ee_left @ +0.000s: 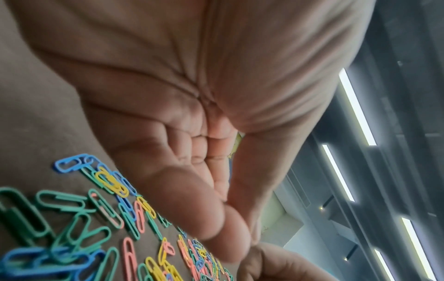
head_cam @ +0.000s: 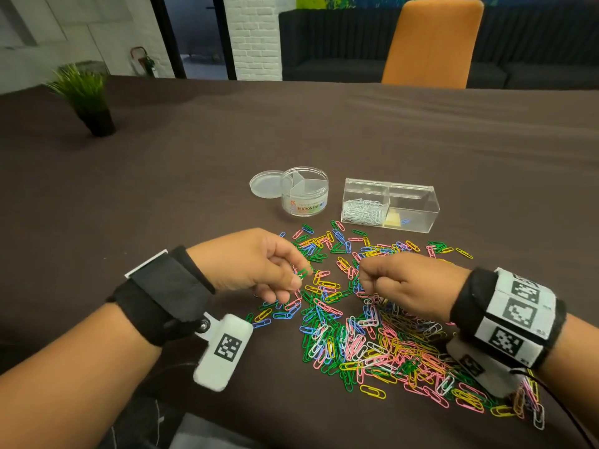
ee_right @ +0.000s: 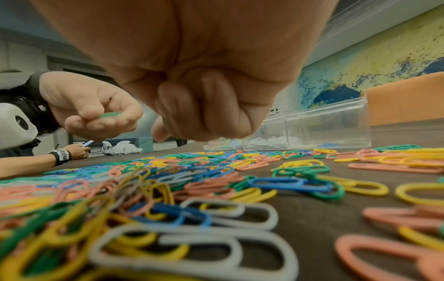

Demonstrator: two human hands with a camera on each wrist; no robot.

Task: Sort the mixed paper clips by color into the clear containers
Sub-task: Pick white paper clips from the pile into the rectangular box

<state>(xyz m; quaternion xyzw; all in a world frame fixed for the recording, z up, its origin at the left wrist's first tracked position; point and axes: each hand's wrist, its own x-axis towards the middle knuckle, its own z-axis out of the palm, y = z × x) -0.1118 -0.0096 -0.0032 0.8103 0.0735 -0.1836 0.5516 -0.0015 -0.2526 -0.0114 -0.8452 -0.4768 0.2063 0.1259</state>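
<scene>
A heap of mixed coloured paper clips (head_cam: 372, 335) lies on the brown tablecloth. My left hand (head_cam: 299, 277) hovers over its left edge and pinches green clips (head_cam: 304, 273) between thumb and fingers; the right wrist view also shows these green clips (ee_right: 111, 114). Over the middle of the heap, my right hand (head_cam: 368, 280) is curled into a fist, and no clip shows in it. Behind the heap stand a round divided jar (head_cam: 304, 192) and a clear two-part box (head_cam: 418, 202), which holds white clips (head_cam: 361, 211) in its left part and a blue clip (head_cam: 405, 221) in its right.
The jar's lid (head_cam: 265, 184) lies just left of the jar. A potted plant (head_cam: 87, 98) stands far left, and an orange chair (head_cam: 431, 43) is behind the table. Another person's forearm (ee_right: 36, 161) rests on the table's far left side.
</scene>
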